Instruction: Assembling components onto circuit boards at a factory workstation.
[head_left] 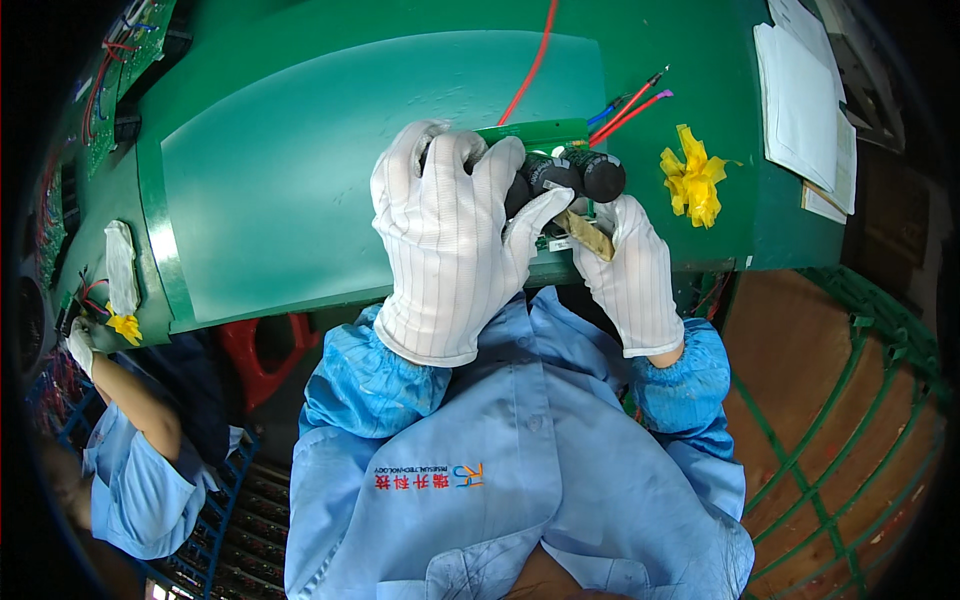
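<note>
White-gloved hands (445, 220) grip a partly hidden green circuit board (555, 131), its black cylindrical capacitors (603, 178) slanting rightward, near crumpled yellow strips (693, 180).

Your table (690, 30) is green, and a paler, glossy mat (300, 170) covers much of the top in front of you. The underside of your board (545, 133) is hidden, so you cannot tell whether it rests on the mat. To your right sits a crumpled yellow clump (693, 178), with white papers (805, 110) stacked loosely farther right. Left of the mat lies a long white bundle (122, 268).
</note>
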